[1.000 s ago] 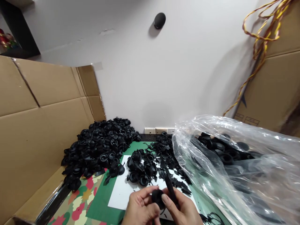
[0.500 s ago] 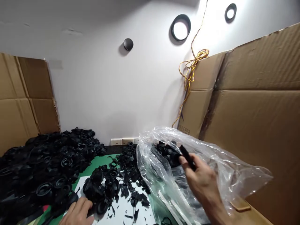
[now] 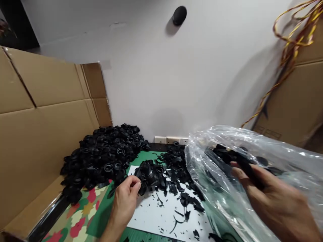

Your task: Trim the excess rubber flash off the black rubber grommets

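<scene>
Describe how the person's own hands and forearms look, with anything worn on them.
The bare left hand and bare right hand wear no gloves, and no rings show. The left wrist and visible forearm have no sleeve, watch or bracelet. The right hand is blurred, so fine markings cannot be made out.
</scene>
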Tool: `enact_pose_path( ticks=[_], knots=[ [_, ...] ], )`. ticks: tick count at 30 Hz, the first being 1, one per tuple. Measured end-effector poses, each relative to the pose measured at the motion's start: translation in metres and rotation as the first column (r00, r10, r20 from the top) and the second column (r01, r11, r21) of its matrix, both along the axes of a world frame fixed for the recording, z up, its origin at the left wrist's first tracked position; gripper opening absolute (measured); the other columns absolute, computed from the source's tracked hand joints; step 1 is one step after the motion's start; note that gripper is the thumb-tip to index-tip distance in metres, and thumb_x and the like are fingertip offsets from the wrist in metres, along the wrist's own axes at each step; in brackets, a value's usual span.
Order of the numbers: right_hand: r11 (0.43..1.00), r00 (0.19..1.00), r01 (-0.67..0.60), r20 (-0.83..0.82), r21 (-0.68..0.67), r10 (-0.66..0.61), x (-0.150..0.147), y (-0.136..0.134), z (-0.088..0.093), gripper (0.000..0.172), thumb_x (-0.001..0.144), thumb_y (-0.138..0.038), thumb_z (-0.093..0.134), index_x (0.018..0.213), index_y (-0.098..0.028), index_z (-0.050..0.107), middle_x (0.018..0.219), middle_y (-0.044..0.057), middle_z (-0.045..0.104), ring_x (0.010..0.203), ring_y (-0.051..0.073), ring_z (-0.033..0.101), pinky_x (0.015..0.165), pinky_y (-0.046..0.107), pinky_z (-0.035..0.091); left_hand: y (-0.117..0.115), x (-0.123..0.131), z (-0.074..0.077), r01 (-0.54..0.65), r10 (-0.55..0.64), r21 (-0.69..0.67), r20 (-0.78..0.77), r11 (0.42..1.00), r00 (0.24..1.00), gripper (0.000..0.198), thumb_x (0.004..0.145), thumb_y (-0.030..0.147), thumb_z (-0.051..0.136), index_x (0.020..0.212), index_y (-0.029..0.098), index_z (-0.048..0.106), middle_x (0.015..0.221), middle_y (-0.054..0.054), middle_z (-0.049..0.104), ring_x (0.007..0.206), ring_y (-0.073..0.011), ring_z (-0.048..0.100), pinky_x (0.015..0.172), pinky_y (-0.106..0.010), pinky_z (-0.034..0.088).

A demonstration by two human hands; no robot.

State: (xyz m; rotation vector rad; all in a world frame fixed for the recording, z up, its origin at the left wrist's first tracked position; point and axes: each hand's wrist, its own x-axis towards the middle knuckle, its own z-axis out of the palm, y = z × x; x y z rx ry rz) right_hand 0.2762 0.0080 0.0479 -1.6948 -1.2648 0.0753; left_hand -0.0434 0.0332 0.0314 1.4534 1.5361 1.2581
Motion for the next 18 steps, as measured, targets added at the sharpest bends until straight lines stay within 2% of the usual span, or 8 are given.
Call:
enact_pose_path(
  ticks=[2,4,7,9,12,15,18],
  knots=[
    [0.974,0.974,-0.212,-0.097,-0.077,0.205,-0.026,-0.004,-0.006,0.034,0.073,-0.047,0.057,0.091,-0.022,0.071,0.074,0.008,0.073,0.062,0.025,0.063,0.051,0.031,0.045,0.002,0.003,0.003,-0.010,0.015,-0.052,0.105,0.999,0.994,0.015,0.065,0.034,0.065,0.064,0.019,0.060,0.049,0.006,0.052,0.043,-0.0122,0.047,0.044,-0.023,0.033],
    [0.892,0.889,-0.427,-0.249,-0.149,0.384,-0.053,-0.004,-0.009,0.034,0.078,-0.047,0.054,0.093,-0.021,0.071,0.075,0.007,0.073,0.061,0.024,0.064,0.051,0.031,0.048,0.002,0.007,0.006,0.002,0.017,-0.099,0.192,0.995,0.981,0.025,0.062,0.041,0.068,0.064,0.017,0.059,0.044,0.006,0.051,0.038,-0.0104,0.045,0.038,-0.020,0.029],
    [0.765,0.755,-0.619,-0.407,-0.181,0.514,-0.089,-0.002,-0.007,0.031,0.082,-0.042,0.049,0.084,-0.019,0.069,0.068,0.005,0.070,0.060,0.022,0.063,0.053,0.031,0.049,-0.001,0.012,0.011,0.053,0.008,-0.166,0.345,0.985,0.939,0.036,0.055,0.048,0.073,0.062,0.016,0.059,0.042,0.005,0.051,0.034,-0.0087,0.045,0.035,-0.018,0.028],
    [0.736,0.736,-0.651,-0.391,-0.184,0.553,-0.107,-0.002,-0.002,0.026,0.082,-0.039,0.049,0.077,-0.020,0.066,0.066,0.004,0.068,0.062,0.021,0.061,0.054,0.029,0.046,-0.005,0.015,0.012,0.093,0.006,-0.205,0.435,0.974,0.900,0.040,0.051,0.050,0.076,0.061,0.015,0.058,0.042,0.004,0.051,0.032,-0.0080,0.045,0.033,-0.018,0.028],
    [0.741,0.727,-0.659,-0.363,-0.131,0.583,-0.124,-0.004,0.000,0.017,0.079,-0.032,0.052,0.076,-0.020,0.063,0.070,0.003,0.067,0.066,0.020,0.061,0.057,0.028,0.045,-0.009,0.022,0.009,0.143,0.004,-0.235,0.532,0.962,0.847,0.041,0.049,0.049,0.079,0.058,0.015,0.058,0.042,0.003,0.053,0.030,-0.0070,0.044,0.031,-0.017,0.027],
    [0.768,0.730,-0.639,-0.347,-0.042,0.588,-0.134,-0.006,-0.007,0.014,0.076,-0.031,0.054,0.076,-0.019,0.062,0.072,0.003,0.065,0.068,0.020,0.060,0.060,0.027,0.045,-0.014,0.030,0.005,0.157,0.002,-0.220,0.585,0.963,0.811,0.039,0.051,0.047,0.081,0.057,0.014,0.060,0.043,0.002,0.056,0.032,-0.0068,0.046,0.032,-0.016,0.028],
    [0.809,0.793,-0.581,-0.279,-0.083,0.541,-0.143,-0.007,-0.021,0.019,0.078,-0.033,0.050,0.067,-0.020,0.057,0.067,0.004,0.061,0.063,0.020,0.058,0.057,0.028,0.044,-0.021,0.040,-0.001,0.129,0.011,-0.183,0.615,0.975,0.788,0.037,0.053,0.045,0.081,0.061,0.014,0.062,0.045,0.001,0.059,0.039,-0.0083,0.051,0.036,-0.016,0.034]
  ],
)
